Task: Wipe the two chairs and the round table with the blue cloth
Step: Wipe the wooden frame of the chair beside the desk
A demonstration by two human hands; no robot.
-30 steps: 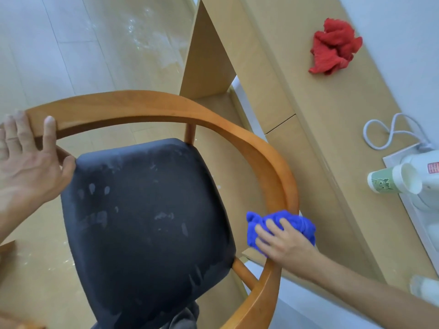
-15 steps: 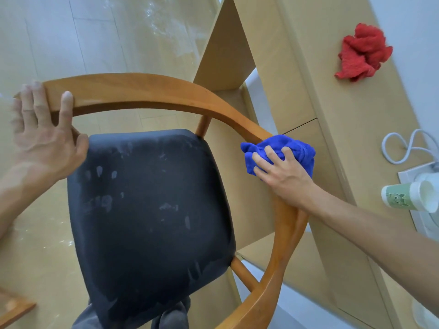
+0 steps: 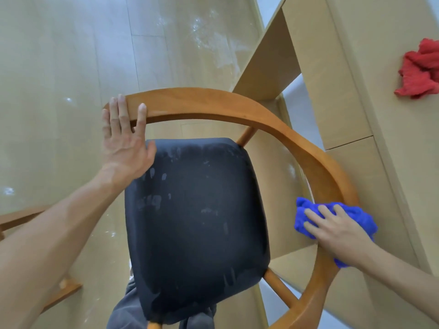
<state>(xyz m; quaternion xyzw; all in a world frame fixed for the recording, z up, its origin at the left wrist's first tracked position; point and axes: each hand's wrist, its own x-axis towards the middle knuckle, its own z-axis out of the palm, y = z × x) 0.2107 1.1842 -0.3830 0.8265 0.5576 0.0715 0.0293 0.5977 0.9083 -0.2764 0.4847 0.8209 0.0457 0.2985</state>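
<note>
Fingers (image 3: 319, 216) of my right hand (image 3: 337, 231) lie spread flat, pressing the blue cloth (image 3: 356, 213) on the chair's curved wood rail (image 3: 308, 153) | left hand (image 3: 123, 143) fingers straight, close together, steadying the rail's far end | dark seat (image 3: 197, 224) looks smudged, maybe not wiped | I see no round table, no whole second chair; most work left.

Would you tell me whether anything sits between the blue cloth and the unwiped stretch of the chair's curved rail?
Nothing visible along the rail until the left hand resting on its far end; the right hand presses the blue cloth directly on it.
</note>
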